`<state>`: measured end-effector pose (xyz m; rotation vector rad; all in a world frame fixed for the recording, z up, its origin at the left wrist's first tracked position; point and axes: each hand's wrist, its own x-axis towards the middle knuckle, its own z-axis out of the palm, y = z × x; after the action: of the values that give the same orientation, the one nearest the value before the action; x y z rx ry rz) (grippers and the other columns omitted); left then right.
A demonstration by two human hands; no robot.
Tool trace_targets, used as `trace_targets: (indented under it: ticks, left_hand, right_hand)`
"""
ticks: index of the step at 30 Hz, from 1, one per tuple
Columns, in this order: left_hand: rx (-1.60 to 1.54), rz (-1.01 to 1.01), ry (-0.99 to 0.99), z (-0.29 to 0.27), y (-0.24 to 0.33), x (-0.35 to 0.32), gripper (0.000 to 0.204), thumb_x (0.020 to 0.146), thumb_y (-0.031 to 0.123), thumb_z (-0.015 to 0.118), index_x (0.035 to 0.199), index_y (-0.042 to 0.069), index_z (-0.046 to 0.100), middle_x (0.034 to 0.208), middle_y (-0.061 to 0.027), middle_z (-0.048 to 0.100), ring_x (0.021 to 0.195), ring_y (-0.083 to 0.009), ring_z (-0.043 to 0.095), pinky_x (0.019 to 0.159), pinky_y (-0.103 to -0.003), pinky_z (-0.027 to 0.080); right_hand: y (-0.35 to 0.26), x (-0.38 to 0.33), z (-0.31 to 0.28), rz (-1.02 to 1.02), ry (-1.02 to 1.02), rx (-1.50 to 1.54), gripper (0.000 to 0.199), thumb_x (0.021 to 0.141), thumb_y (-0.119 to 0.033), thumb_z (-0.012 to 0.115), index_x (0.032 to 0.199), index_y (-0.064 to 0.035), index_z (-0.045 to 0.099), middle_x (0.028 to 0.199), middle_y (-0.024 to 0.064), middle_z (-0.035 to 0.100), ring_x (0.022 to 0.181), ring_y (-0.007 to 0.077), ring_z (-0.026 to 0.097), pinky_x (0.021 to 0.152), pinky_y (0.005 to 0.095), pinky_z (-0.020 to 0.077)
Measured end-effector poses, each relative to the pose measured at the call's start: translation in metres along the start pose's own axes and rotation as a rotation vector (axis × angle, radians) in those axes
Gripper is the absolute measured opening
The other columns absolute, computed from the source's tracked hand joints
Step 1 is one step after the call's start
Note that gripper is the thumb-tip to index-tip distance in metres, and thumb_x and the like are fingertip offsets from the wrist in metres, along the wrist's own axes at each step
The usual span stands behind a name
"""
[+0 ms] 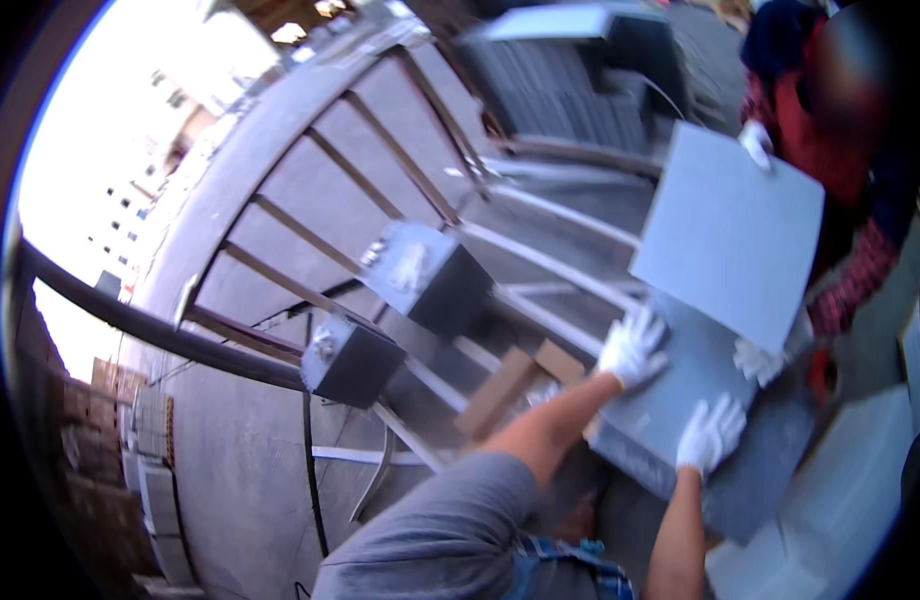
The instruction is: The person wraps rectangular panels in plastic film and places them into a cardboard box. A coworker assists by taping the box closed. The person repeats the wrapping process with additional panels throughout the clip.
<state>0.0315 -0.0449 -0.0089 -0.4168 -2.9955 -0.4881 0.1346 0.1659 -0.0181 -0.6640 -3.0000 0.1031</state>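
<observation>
My left hand (632, 348), in a white glove, lies with fingers spread near the left edge of a flat grey panel (670, 390). At the near side of that panel rests my right hand (712, 432), gloved too, its fingers stretched out. The panel tops a grey block or stack (640, 462); motion blur hides which. Just beyond my hands a co-worker in a red garment with checked sleeves holds a pale blue-grey sheet (735, 230) tilted above the panel. One white-gloved hand (756, 145) of theirs is at its top edge, the other (765, 360) at its lower edge.
Left of me stands a metal rack frame (320, 145) with bars. On its rails sit two grey boxes (352, 360) (435, 280) with small items on top, beside an open cardboard box (505, 392). A stack of grey sheets (565, 95) stands behind; white blocks (850, 480) lie at right.
</observation>
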Motion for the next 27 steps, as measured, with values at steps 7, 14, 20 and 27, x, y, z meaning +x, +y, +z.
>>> trace_targets:
  ticks: [7, 14, 20, 27]
  left_hand:
    - [-0.172, -0.227, -0.015, 0.014, -0.012, -0.002, 0.060, 0.094, 0.050, 0.060, 0.138, 0.009, 0.050, 0.139, -0.0243, 0.053, 0.113, -0.0431, 0.061, 0.091, -0.051, 0.052]
    - [-0.685, -0.260, 0.024, 0.043, -0.037, -0.013, 0.053, 0.105, 0.045, 0.042, 0.139, 0.006, 0.054, 0.124, -0.0207, 0.067, 0.117, -0.0367, 0.063, 0.099, -0.043, 0.047]
    - [-1.220, -0.729, -0.257, 0.044, -0.054, -0.016, 0.064, 0.104, 0.055, 0.045, 0.136, 0.002, 0.062, 0.128, -0.0085, 0.066, 0.116, -0.0183, 0.058, 0.101, -0.031, 0.043]
    - [-1.143, -0.875, -0.252, 0.039, -0.052, -0.026, 0.079, 0.100, 0.068, 0.044, 0.136, 0.001, 0.062, 0.127, -0.0083, 0.066, 0.112, -0.0201, 0.058, 0.099, -0.032, 0.044]
  right_hand:
    - [0.036, -0.005, 0.013, -0.145, 0.172, -0.015, 0.068, 0.099, -0.056, 0.048, 0.148, -0.0095, 0.049, 0.155, 0.0134, 0.046, 0.141, 0.0379, 0.041, 0.112, 0.0571, 0.0339]
    - [0.078, -0.033, 0.010, -0.043, 0.148, 0.073, 0.064, 0.101, -0.047, 0.051, 0.148, -0.0041, 0.046, 0.149, 0.0213, 0.049, 0.137, 0.0424, 0.044, 0.111, 0.0538, 0.0368]
    - [0.101, -0.073, 0.026, 0.044, 0.192, 0.257, 0.060, 0.103, -0.039, 0.050, 0.147, 0.0017, 0.044, 0.146, 0.0238, 0.051, 0.137, 0.0452, 0.043, 0.113, 0.0532, 0.0349]
    - [0.110, -0.096, 0.026, 0.036, 0.181, 0.293, 0.064, 0.104, -0.041, 0.050, 0.148, 0.0038, 0.041, 0.147, 0.0252, 0.050, 0.139, 0.0444, 0.042, 0.116, 0.0516, 0.0330]
